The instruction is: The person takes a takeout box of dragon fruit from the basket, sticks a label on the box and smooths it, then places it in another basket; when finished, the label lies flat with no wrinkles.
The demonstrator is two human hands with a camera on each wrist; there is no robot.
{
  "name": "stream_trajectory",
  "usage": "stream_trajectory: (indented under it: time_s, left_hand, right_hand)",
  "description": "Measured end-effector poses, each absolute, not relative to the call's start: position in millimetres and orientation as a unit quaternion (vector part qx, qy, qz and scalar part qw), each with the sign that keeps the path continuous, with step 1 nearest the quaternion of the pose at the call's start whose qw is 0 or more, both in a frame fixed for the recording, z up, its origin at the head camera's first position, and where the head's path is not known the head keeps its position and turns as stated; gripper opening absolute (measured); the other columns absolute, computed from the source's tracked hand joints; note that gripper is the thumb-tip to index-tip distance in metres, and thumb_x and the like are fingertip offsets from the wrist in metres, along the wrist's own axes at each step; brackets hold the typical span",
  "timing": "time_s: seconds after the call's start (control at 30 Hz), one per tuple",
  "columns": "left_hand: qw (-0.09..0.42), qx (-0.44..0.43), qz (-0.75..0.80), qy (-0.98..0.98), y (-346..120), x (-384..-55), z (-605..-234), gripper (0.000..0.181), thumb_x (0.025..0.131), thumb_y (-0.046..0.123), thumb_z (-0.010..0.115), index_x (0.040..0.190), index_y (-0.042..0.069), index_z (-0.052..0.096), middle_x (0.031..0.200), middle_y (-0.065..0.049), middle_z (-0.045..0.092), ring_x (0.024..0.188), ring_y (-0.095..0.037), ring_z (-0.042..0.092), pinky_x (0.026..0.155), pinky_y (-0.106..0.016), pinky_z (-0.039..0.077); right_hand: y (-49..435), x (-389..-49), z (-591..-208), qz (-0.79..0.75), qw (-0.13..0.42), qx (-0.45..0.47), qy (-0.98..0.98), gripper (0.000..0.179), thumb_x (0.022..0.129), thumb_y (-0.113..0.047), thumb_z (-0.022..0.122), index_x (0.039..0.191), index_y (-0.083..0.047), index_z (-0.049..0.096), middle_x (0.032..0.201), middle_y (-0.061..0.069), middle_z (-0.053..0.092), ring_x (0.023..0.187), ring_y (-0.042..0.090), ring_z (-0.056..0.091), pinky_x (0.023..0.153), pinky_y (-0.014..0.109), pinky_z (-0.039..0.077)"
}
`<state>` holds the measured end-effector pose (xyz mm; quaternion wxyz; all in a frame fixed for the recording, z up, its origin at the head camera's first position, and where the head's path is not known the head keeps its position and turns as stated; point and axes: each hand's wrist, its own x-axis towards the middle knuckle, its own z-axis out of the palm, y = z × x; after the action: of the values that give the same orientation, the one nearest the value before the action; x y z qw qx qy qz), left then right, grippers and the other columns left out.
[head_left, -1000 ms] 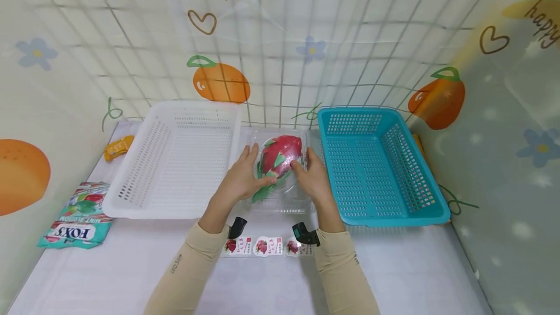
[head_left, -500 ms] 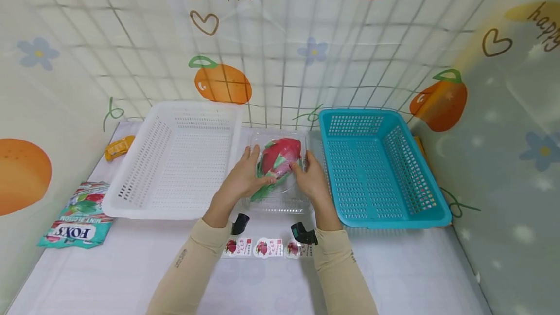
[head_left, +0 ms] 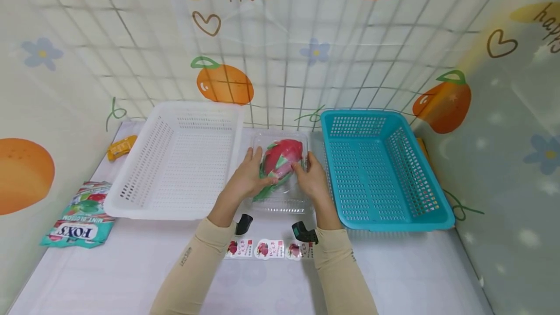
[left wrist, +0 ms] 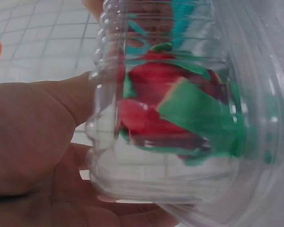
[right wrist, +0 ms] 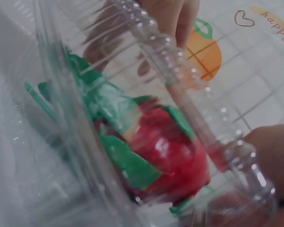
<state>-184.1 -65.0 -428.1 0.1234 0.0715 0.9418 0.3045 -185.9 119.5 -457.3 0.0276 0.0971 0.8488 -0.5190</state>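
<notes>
A red dragon fruit with green scales lies inside a clear plastic clamshell box between the two baskets. My left hand holds the box's left side, thumb over the lid and fingers along the wall. From the right, my right hand grips the opposite side in the same way. Up close in the left wrist view, the fruit shows through the ribbed wall. The right wrist view has the palm at the box's beaded edge.
A white basket stands left and a teal basket right. In front of the box lies a strip of dragon fruit stickers, partly behind the wrists. A FOX'S candy bag and an orange packet lie far left.
Both hands keep their hold on the box, which stays nearly in place. The whole head view has shifted slightly.
</notes>
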Motion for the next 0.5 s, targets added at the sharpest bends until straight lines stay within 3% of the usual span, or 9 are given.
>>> stream_trajectory:
  time_s: [0.5]
  left_hand:
    - [0.127, 0.065, 0.309, 0.940, -63.2, -183.5, -427.8, 0.103, 0.091, 0.036, 0.077, 0.163, 0.000, 0.013, 0.169, -0.029, 0.006, 0.154, -0.046, 0.023, 0.120, -0.056, 0.034]
  right_hand:
    - [119.8, -190.3, -461.6, -0.506, 0.013, 0.082, 0.859, 0.068, 0.101, -0.024, 0.060, 0.156, 0.005, 0.032, 0.158, 0.028, 0.040, 0.148, 0.042, 0.039, 0.122, 0.052, 0.033]
